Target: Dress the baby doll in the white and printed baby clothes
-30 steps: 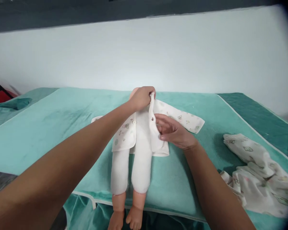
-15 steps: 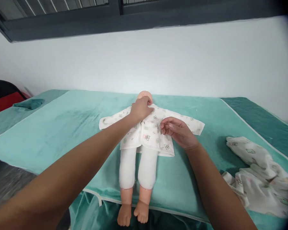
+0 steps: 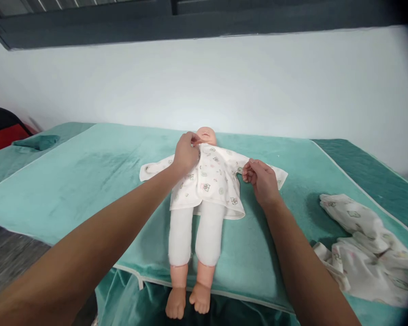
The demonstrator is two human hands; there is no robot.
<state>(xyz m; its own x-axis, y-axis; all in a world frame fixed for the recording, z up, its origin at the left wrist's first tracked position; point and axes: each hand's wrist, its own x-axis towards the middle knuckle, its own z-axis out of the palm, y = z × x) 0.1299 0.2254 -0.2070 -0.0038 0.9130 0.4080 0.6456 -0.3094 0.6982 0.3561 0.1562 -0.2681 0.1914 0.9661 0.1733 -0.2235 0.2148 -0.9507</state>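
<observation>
A baby doll (image 3: 209,237) lies on its back, its head toward the wall and its feet over the near edge. It wears a white baby shirt (image 3: 212,174) printed with small animals, sleeves spread to both sides. At the collar, beside the doll's chin, my left hand (image 3: 187,154) is closed in a pinch on the shirt; its fingertips are partly hidden. My right hand (image 3: 261,181) has its fingers curled together on the underside of the sleeve at the right, pinching the cloth. The doll's own hands do not show beyond the cuffs.
A crumpled white printed garment (image 3: 370,253) lies to the right on the green bed cover (image 3: 98,181). A white wall (image 3: 197,86) rises behind, under a dark window frame (image 3: 122,27). A black and red object (image 3: 5,127) stands at the far left.
My left hand has moved slightly left and down from the doll's face to the collar, uncovering the mouth. My right hand has gone right, from the shirt's side to the sleeve.
</observation>
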